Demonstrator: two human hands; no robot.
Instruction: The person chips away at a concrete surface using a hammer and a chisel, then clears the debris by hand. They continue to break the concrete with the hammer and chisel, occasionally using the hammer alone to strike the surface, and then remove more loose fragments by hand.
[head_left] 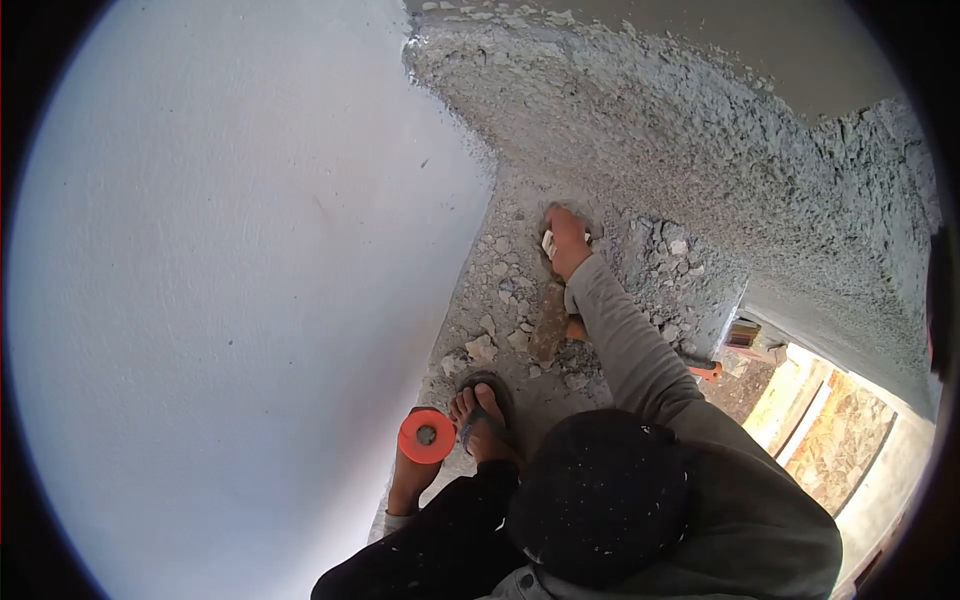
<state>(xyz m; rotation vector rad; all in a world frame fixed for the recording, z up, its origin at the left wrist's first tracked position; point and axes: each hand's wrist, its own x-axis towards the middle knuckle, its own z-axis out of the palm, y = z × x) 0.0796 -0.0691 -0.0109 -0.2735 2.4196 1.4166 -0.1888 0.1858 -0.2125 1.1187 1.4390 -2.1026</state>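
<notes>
Rough grey masonry (690,120) and a smooth pale wall (240,250) meet around a narrow strip of rubble-strewn ground (550,385). Within that strip, near the corner between the walls, a white piece (549,243) is held at a small hollow (546,262) by the right hand (568,240). Its edges can be seen on both sides of the hand, but its middle is covered, and what it is cannot be told. The fingers are curled down and closed about it; their tips are hard to make out.

Just beside the wrist, a brown block-shaped thing (549,322) is seen lying among broken chips, partly hidden by the grey sleeve (625,330). Beyond the forearm, a red-orange end (706,371) is visible; whether the two are joined cannot be told.

Nearer the pale wall, an orange disc (426,436) with a grey centre is presented face-on at the left hand (407,482). Most of that hand is masked by the disc, so how its fingers are set cannot be told. Beside it, a sandalled foot (484,415) is planted on the ground. Much of the lower view is blocked by a dark, white-specked rounded shape (600,495).
</notes>
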